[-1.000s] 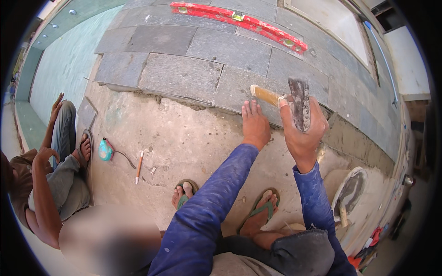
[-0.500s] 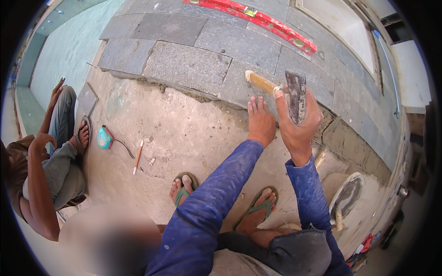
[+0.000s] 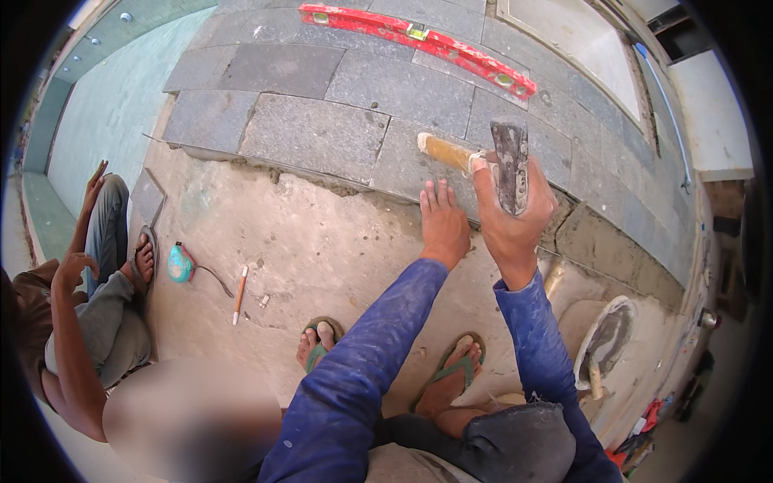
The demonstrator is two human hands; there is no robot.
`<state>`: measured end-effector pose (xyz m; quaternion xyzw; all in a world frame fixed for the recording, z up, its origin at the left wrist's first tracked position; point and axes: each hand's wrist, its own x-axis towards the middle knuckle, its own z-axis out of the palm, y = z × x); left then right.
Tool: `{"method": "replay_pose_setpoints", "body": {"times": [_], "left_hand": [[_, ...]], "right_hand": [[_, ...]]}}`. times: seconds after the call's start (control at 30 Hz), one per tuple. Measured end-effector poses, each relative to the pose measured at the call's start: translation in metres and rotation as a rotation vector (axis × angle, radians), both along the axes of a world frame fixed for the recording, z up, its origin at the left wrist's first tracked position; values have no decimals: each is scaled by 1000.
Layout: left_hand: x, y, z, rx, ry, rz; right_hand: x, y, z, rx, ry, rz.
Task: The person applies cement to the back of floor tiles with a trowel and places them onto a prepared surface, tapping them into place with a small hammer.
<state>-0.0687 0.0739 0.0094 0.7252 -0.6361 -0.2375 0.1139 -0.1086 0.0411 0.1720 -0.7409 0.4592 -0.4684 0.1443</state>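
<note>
My right hand point(image 3: 519, 205) is wrapped around the dark, mortar-stained metal head of a hammer point(image 3: 507, 157). Its yellowish wooden handle point(image 3: 445, 151) points left over a grey stone tile, and its pale end sits just above or against the surface; I cannot tell which. Flat on the near edge of that tile point(image 3: 403, 157) rests my left hand point(image 3: 444, 229), fingers stretched out. To the right of my hands, a bare mortar bed point(image 3: 616, 253) runs along the edge of the laid tiles.
A red spirit level point(image 3: 419, 36) lies across the far tiles. On the concrete are a turquoise tape measure point(image 3: 180, 263) and an orange pencil point(image 3: 240, 296). A mortar bucket point(image 3: 608, 342) stands at right. Another person point(image 3: 88, 314) sits at left, beside a loose tile point(image 3: 147, 197).
The whole view has shifted slightly, so the tiles and level appear further left. My hands keep nearly the same pose: the left flat on the tile, the right around the hammer head.
</note>
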Motion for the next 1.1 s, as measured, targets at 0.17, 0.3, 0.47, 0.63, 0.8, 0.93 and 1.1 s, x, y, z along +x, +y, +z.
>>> {"method": "replay_pose_setpoints", "body": {"times": [0.17, 0.3, 0.47, 0.63, 0.8, 0.93, 1.1], "left_hand": [[33, 4, 0, -148, 72, 55], [110, -39, 44, -203, 131, 324], [220, -74, 6, -5, -205, 371], [213, -69, -4, 109, -219, 379], [212, -64, -3, 96, -266, 381], [211, -61, 0, 107, -276, 380], [211, -62, 3, 117, -284, 372]], "right_hand": [[-3, 2, 7, 7, 46, -36], [-41, 7, 23, 35, 47, -181], [-40, 16, 30, 104, -39, -211], [-25, 14, 17, 199, -170, -123], [9, -1, -7, 96, -110, 13], [38, -14, -22, 12, -141, 111], [51, -18, -33, 30, -151, 150]]}}
